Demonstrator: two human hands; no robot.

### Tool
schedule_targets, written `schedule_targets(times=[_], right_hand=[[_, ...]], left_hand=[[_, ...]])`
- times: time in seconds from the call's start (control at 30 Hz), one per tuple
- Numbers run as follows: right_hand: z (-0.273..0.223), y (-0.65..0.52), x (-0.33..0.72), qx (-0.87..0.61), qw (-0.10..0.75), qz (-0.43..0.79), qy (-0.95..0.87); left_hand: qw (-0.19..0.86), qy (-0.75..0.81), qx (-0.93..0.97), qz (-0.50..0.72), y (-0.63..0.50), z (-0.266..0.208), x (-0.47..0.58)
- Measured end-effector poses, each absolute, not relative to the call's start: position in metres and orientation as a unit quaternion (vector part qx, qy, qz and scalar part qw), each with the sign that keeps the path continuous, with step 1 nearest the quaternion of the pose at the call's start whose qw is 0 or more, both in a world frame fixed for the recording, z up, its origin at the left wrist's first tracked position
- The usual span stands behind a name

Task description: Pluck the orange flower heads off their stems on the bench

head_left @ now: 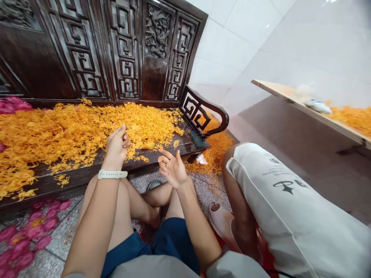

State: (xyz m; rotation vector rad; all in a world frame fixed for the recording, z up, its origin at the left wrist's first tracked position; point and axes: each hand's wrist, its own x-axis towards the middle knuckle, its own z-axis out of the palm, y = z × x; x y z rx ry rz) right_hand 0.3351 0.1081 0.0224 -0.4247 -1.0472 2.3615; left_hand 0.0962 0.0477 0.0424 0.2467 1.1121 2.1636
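Observation:
My left hand, with a pale watch band on its wrist, is closed in a pinch in front of the heap of orange artificial flower pieces. Whatever its fingertips hold is too small to make out against the orange. My right hand is palm up beside the bench's front edge, fingers apart and holding nothing. A single orange flower piece shows just beyond its fingertips; whether it touches them or the bench I cannot tell.
The heap covers much of a dark carved wooden bench with a curved armrest. More orange pieces and pink flowers lie on the floor. At right are a person's leg in white shorts and a wooden board bearing orange pieces.

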Motion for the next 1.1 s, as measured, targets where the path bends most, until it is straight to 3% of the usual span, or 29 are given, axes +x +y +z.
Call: schedule_targets(times=[0.17, 0.3, 0.4, 0.63, 0.9, 1.0, 1.1], right_hand=[[0.013, 0.111, 0.323, -0.216, 0.260, 0.810, -0.479], [0.014, 0.111, 0.314, -0.269, 0.323, 0.638, -0.646], [0.012, 0.108, 0.305, -0.258, 0.315, 0.550, -0.729], [-0.009, 0.103, 0.288, -0.286, 0.342, 0.631, -0.634], [-0.002, 0.121, 0.295, -0.292, 0.392, 0.553, -0.675], [0.008, 0.116, 0.299, -0.290, 0.417, 0.530, -0.679], [0.019, 0.104, 0.301, -0.255, 0.388, 0.507, -0.726]], left_hand=[[0.380, 0.454, 0.173, 0.787, 0.052, 0.043, 0.108], [0.384, 0.492, 0.218, 0.751, 0.059, 0.039, 0.121], [0.387, 0.502, 0.236, 0.737, 0.063, 0.037, 0.130], [0.354, 0.557, 0.300, 0.689, 0.066, 0.027, 0.138], [0.366, 0.592, 0.358, 0.622, 0.065, 0.016, 0.132], [0.316, 0.607, 0.312, 0.659, 0.068, 0.013, 0.132], [0.246, 0.635, 0.287, 0.673, 0.072, 0.011, 0.137]])
